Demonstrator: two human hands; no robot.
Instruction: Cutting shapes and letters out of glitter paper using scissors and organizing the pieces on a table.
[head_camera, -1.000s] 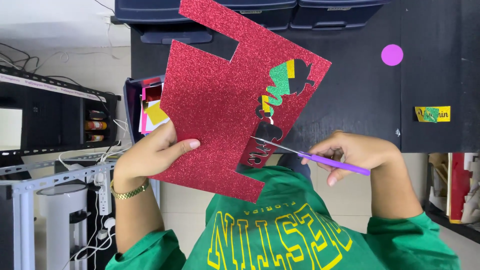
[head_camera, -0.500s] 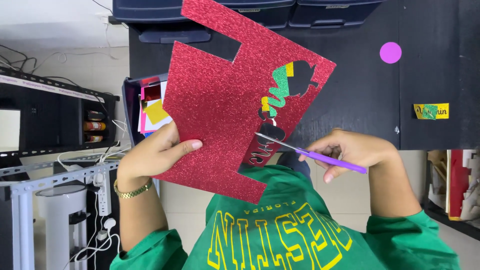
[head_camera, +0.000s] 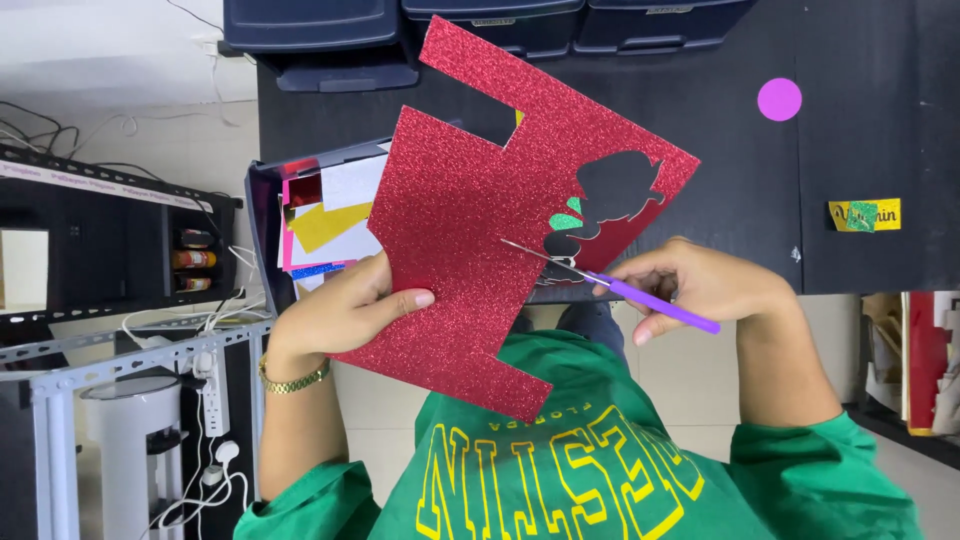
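Over a black table (head_camera: 860, 150), left fingers (head_camera: 400, 298) pinched a red sheet (head_camera: 470, 230); right fingers (head_camera: 660, 275) clamped a purple knife (head_camera: 650, 305), its cut-out partly done.

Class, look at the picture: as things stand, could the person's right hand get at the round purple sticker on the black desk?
Probably yes. The right hand is busy holding purple-handled scissors at the red glitter sheet, but the purple sticker lies on open black desk beyond it, with nothing between.

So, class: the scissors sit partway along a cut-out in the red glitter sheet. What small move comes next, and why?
Probably close the scissors in the right hand for a short snip: their blades lie open across the red glitter sheet, which the left hand steadies.
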